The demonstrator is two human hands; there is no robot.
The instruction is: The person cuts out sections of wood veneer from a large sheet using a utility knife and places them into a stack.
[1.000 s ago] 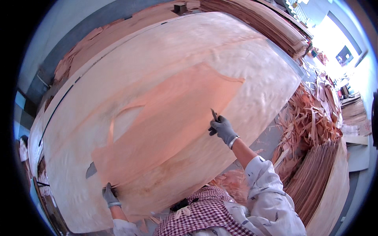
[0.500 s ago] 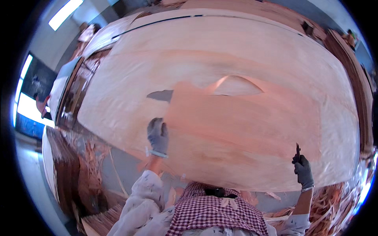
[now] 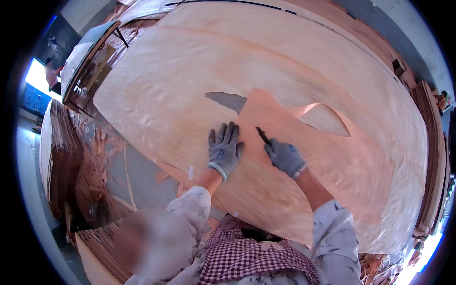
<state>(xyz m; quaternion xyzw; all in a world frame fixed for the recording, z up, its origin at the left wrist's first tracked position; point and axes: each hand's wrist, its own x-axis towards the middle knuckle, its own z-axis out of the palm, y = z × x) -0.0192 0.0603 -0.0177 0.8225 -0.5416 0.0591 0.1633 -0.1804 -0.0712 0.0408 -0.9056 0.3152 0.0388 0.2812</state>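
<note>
A wide, pale wood veneer sheet [image 3: 156,90] lies in front of me. On it is a smaller, more orange veneer piece [image 3: 327,147], with a curled strip [image 3: 332,114] standing up along its far edge. My left hand [image 3: 224,147], in a grey glove, presses flat with its fingers stretched, next to the left edge of the orange piece. My right hand [image 3: 286,157], also gloved, is closed around a small dark knife [image 3: 262,135], its blade pointing up and left over the orange piece. Beyond my left hand, a ragged hole [image 3: 228,100] in the pale sheet shows grey.
Stacked veneer [image 3: 64,156] stands at the left, beside torn scraps [image 3: 97,166]. Another stack [image 3: 430,156] runs along the right side. A table [image 3: 85,61] is at the far left, with a person [image 3: 51,76] behind it. More scraps lie below the sheet's near edge.
My right hand has moved left with the knife, from the right side to the middle of the orange piece. My left hand has come to lie flat, fingers stretched. The view has turned.
</note>
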